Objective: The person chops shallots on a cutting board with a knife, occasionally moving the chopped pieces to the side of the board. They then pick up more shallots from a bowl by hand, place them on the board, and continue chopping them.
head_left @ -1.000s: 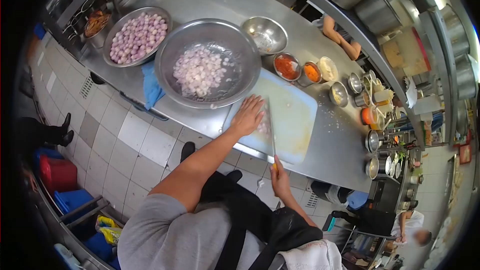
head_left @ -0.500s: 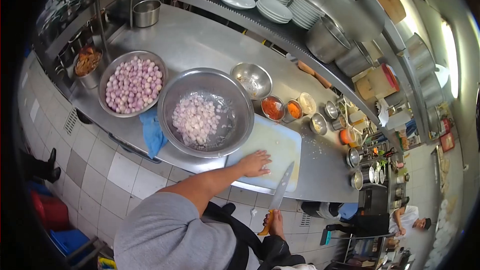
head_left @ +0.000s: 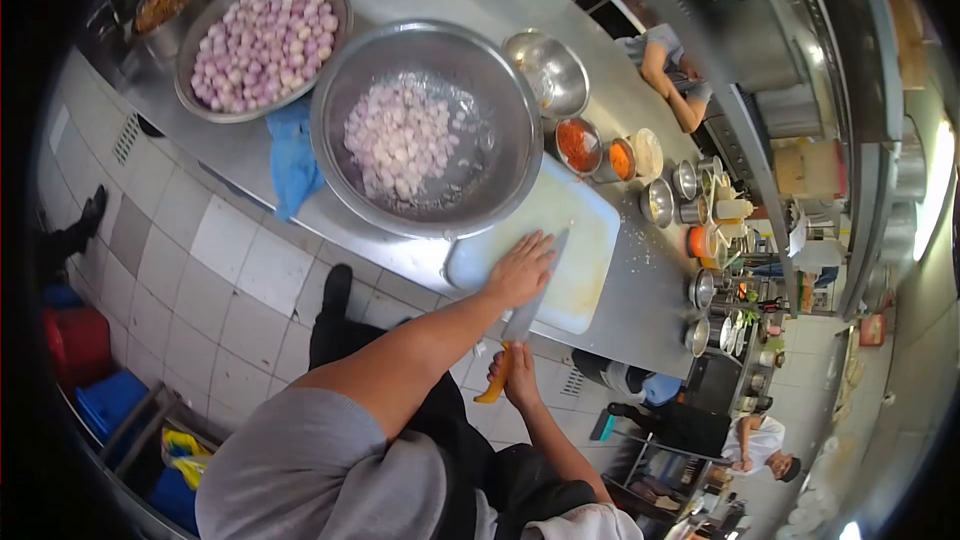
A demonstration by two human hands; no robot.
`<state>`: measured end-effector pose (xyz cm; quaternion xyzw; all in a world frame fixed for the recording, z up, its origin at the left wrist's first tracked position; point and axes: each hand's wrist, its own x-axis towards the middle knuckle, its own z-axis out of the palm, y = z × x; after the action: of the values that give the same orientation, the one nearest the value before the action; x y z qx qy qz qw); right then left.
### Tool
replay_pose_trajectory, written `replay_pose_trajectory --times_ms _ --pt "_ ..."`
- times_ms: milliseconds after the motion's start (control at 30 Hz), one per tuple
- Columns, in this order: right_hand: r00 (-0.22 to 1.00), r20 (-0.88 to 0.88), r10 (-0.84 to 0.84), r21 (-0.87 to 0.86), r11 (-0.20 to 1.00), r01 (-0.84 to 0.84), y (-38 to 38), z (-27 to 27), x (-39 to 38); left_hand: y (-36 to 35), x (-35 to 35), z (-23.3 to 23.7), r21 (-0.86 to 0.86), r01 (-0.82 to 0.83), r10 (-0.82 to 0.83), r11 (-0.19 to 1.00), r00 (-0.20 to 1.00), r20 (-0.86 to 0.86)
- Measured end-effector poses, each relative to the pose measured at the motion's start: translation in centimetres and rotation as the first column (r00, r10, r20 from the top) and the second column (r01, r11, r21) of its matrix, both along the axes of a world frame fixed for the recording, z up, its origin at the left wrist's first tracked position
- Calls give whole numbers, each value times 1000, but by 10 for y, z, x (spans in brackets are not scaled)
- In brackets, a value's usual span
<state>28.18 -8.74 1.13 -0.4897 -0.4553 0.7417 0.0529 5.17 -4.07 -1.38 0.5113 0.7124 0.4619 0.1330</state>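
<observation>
My left hand [head_left: 523, 268] lies on the white cutting board [head_left: 588, 265], fingers stretched out beside the knife's blade. In my right hand [head_left: 521, 376] is a kitchen knife [head_left: 524, 318], held by its yellow handle, the blade pointing up across the board's near edge. Left of the board stands a large steel bowl [head_left: 505, 180] with pale purple cut shallots [head_left: 400, 140] heaped in it. Farther left, a second steel bowl [head_left: 183, 80] is full of whole peeled shallots [head_left: 265, 45]. Anything under my left palm is hidden.
A blue cloth [head_left: 292, 165] hangs over the counter edge. Behind the board sit a steel bowl [head_left: 565, 75], a bowl of red food [head_left: 577, 143] and several small containers. One person [head_left: 665, 65] is across the counter; another person [head_left: 765, 443] stands far right.
My view has shifted, so the bowls appear higher. The knife has moved from the board's right side to beside my left hand, which stays on the board.
</observation>
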Motion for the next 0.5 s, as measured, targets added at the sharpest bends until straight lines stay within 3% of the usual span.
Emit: replay_pose_trajectory --times_ms 133,300,367,500 --pt "986 8 165 -56 985 -164 5 18 -22 12 7 -5 81 -188 185 979 982 43" --pt "975 -20 223 13 975 -222 18 28 -18 13 12 1 170 -299 267 939 946 186" --pt "958 5 288 158 945 -285 21 42 -18 11 7 19 356 -385 276 852 906 320" --pt "927 -6 376 338 873 -352 23 107 -43 -18 -29 118 539 -444 351 716 896 272"
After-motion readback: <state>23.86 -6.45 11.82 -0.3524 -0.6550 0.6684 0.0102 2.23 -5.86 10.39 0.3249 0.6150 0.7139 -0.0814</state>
